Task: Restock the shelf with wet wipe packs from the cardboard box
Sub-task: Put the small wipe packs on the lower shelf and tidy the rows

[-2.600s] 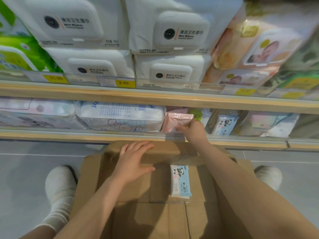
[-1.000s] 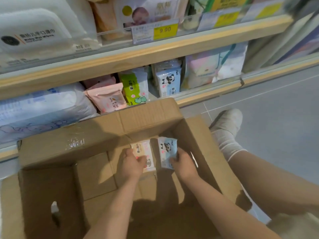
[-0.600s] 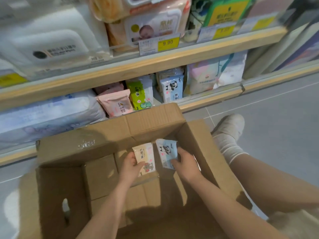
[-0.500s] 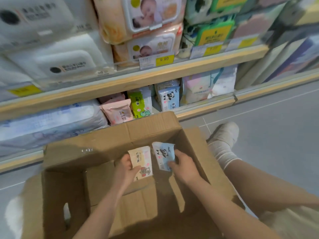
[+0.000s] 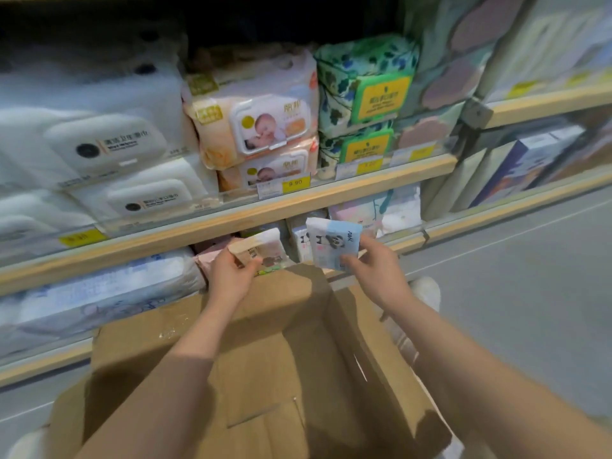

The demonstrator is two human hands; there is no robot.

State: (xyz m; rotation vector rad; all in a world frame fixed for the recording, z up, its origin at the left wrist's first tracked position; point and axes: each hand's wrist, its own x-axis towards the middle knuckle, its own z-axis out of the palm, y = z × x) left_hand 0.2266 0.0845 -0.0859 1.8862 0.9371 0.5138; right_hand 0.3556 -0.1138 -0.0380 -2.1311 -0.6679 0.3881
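2 packs in hand: 1 per hand, both lifted above the cardboard box (image 5: 271, 359) and held up to the lower shelf (image 5: 212, 233).
Left hand: the left hand (image 5: 230, 276) grips a beige wet wipe pack (image 5: 260, 248) by its near end, thumb across the front and fingers curled behind it.
Right hand: the right hand (image 5: 374, 266) grasps a blue panda wet wipe pack (image 5: 332, 241) by its right edge, thumb on the printed face, the pack upright and slightly tilted.
Pack positions: the beige pack sits in front of the pink packs (image 5: 205, 256) on the lower shelf; the blue pack is in front of matching panda packs (image 5: 299, 241) standing there.
Cardboard box: open, flaps spread, on the floor just below the shelf between the person's arms; no packs show on the visible part of its bottom.
Upper shelf: white lidded packs (image 5: 106, 144) at left, baby-photo packs (image 5: 261, 127) in the middle, green leaf-print packs (image 5: 364, 84) at right, with a yellow 9.90 price tag (image 5: 294, 183) on the rail.
Floor: grey tile (image 5: 530, 276), with a white shoe (image 5: 427, 289) beside the box.
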